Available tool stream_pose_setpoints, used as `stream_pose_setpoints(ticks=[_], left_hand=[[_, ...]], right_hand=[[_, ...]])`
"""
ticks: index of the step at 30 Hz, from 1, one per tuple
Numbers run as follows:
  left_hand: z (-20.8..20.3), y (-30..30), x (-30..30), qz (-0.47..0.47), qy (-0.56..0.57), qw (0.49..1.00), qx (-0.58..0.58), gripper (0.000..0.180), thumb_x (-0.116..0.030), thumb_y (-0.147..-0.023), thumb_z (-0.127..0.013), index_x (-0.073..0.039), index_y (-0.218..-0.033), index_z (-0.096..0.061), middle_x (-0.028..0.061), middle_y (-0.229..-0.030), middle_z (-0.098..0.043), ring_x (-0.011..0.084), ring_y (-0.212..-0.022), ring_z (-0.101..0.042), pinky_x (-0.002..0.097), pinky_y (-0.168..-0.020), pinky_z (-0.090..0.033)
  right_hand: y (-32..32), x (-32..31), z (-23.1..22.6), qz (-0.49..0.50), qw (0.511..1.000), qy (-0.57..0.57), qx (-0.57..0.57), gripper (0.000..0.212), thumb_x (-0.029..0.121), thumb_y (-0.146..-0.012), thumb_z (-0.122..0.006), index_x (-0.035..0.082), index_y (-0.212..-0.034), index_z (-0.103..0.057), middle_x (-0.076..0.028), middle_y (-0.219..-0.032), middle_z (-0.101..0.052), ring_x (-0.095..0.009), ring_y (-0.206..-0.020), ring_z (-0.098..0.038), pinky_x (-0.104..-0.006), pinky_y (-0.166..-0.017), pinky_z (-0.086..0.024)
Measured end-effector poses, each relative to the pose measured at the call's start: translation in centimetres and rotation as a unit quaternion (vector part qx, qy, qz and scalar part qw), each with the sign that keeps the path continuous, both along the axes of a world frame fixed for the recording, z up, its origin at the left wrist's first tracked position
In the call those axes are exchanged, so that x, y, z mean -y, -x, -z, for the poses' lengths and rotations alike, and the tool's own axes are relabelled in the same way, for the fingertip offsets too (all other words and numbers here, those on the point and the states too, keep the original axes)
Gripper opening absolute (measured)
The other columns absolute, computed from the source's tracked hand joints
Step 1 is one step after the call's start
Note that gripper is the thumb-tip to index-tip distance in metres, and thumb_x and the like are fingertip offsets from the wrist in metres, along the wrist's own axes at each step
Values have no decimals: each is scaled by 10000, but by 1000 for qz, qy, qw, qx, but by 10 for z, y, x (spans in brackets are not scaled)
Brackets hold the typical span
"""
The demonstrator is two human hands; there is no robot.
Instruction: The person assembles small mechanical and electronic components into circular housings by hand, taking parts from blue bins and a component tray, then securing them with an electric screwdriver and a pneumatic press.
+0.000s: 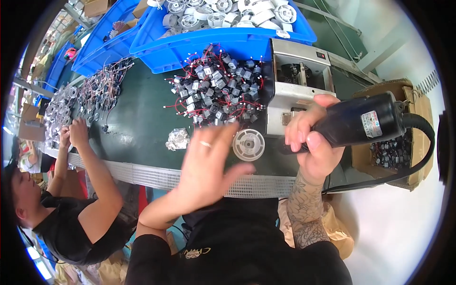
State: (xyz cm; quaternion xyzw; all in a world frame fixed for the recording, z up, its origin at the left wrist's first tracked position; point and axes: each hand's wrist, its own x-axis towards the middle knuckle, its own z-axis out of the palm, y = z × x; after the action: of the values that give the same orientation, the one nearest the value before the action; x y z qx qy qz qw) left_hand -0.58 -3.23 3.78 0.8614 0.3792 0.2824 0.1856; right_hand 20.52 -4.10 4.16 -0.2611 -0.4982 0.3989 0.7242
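While the right hand (pixel 317 137) has its grip wrapped round a black corded power tool (pixel 354 122), the blurred left hand (pixel 204 166) hovers, grip spread wide, nothing visible in it! Just to its right, the round pale wheel (pixel 249 145) lies flat on the green surface (pixel 137 111), with heaped small motors (pixel 218 85) on the far side.

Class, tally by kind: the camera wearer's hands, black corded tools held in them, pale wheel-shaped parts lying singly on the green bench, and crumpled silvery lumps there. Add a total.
Hands: 2 (left hand, right hand)
Black corded tool: 1
Pale wheel-shaped part: 1
Crumpled silvery lump: 1
Total: 5
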Motion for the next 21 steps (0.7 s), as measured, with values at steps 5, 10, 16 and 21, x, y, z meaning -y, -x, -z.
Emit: stream_pose_setpoints(ticks=[5, 10, 16, 21], left_hand=[[27, 15, -72, -122, -120, 985, -18, 292, -168, -757, -739, -27, -976, -607, 127, -988, -567, 326, -906, -519, 431, -768, -430], [35, 12, -84, -123, -118, 976, -134, 266, -286, -761, -744, -55, -785, -614, 83, -846, -558, 294, -838, -520, 410, -692, -395], [40, 12, -87, -132, -55, 985, -98, 216, -246, -746, -746, -56, -760, -645, 72, -775, -585, 274, -827, -547, 411, -704, -403], [9, 17, -87, -114, -8, 990, 77, 166, -108, -708, -745, -19, -812, -651, 91, -802, -623, 275, -828, -596, 387, -760, -457]], right_hand=[[2, -1, 1, 2, 1000, 3, 13, 563, 162, -831, -622, -33, -1295, -369, -54, -694, -497, -148, -517, -471, -315, -490, -427], [0, -2, 1, 27, 999, 25, 30, 569, 150, -822, -627, -41, -1291, -368, -59, -679, -491, -148, -513, -468, -318, -490, -429], [2, -3, 0, 16, 999, 25, 33, 571, 149, -817, -637, -40, -1286, -373, -56, -675, -490, -147, -511, -469, -318, -488, -427], [-1, -2, 0, 25, 999, 16, 27, 576, 162, -817, -646, -39, -1283, -372, -55, -678, -493, -147, -513, -471, -320, -489, -427]])
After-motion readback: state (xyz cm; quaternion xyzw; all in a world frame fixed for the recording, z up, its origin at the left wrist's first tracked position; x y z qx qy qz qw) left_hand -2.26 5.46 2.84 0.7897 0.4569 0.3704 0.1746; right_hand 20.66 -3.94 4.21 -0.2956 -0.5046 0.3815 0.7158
